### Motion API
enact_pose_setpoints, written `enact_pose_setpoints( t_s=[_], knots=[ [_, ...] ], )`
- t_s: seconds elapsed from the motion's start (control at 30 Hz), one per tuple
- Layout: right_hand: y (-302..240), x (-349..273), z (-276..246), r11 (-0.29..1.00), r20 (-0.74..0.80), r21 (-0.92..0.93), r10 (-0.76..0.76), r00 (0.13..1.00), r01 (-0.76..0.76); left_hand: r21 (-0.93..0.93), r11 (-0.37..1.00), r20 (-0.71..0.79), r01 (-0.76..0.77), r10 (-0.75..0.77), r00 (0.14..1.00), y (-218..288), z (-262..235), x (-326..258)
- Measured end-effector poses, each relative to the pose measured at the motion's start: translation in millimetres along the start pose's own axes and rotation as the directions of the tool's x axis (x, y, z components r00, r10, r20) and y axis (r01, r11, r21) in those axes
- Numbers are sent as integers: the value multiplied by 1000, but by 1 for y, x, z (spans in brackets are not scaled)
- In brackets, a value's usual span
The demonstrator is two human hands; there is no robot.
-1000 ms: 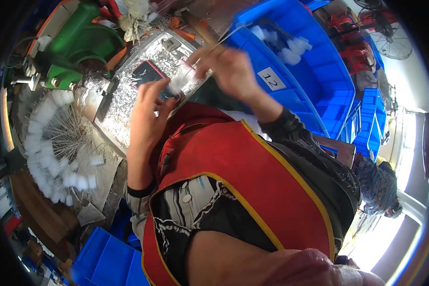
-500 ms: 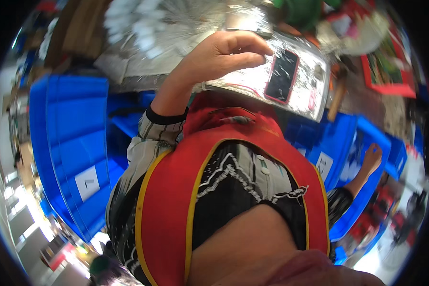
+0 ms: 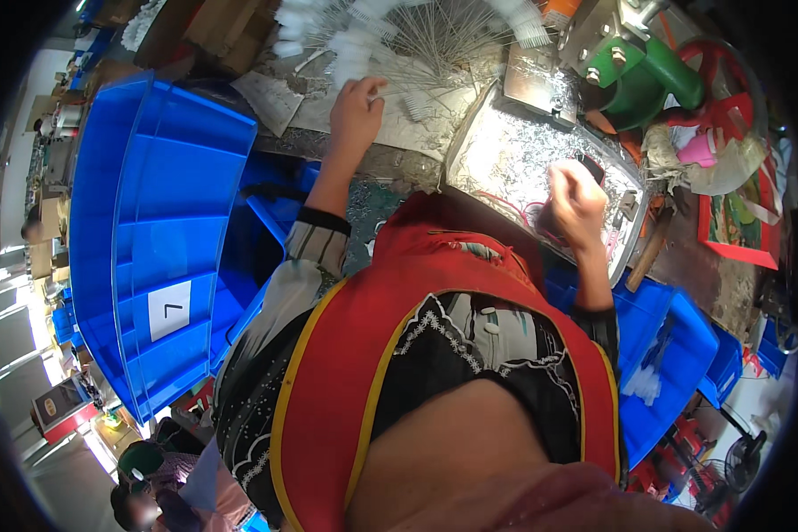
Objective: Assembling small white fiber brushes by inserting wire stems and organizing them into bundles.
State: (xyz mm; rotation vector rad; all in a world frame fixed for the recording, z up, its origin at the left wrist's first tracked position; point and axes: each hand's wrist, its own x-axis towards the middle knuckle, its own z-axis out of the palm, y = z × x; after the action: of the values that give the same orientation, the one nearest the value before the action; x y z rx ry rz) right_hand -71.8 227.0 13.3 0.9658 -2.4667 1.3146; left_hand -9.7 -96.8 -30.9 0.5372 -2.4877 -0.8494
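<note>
My left hand [image 3: 357, 117] is above the bench, left of the tray, with its fingers partly spread and nothing seen in them. Beyond it lie several white-bristled brushes [image 3: 372, 31] with thin wire stems fanned out in a heap. My right hand [image 3: 581, 199] is over the metal tray [image 3: 459, 158], its fingers curled inward; whatever is in them cannot be made out. A dark phone [image 3: 591, 167] lies in the tray, mostly hidden by that hand. Bits of shiny wire [image 3: 514, 146] are strewn across the tray.
A green metal fixture with bolts [image 3: 656, 71] stands behind the tray, near a steel block [image 3: 541, 80]. A wooden handle [image 3: 652, 253] and a red box [image 3: 740, 239] lie at right. Blue bins [image 3: 164, 248] [image 3: 665, 355] flank me. Another person [image 3: 182, 483] is at lower left.
My left hand has moved left, off the tray and toward the brushes. My right hand has come from beside the right-hand blue bin to over the tray, covering most of the phone.
</note>
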Motion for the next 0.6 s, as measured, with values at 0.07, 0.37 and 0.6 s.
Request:
enact_pose_setpoints(
  t_s=[0.07, 0.37, 0.6],
  knots=[
    [-6, 31, 39, 994, 121, 26, -105, 987, 103, 73, 985, -72, -159, 164, 984, 9, 6, 15],
    [5, 134, 159, 979, 194, 42, -206, 959, 202, 132, 840, -220, -527, 543, 811, 16, -19, 41],
    [4, 153, 198, 901, 358, -340, -143, 923, 271, -992, 109, -112, -66, -493, 863, 15, -26, -13]
  ],
)
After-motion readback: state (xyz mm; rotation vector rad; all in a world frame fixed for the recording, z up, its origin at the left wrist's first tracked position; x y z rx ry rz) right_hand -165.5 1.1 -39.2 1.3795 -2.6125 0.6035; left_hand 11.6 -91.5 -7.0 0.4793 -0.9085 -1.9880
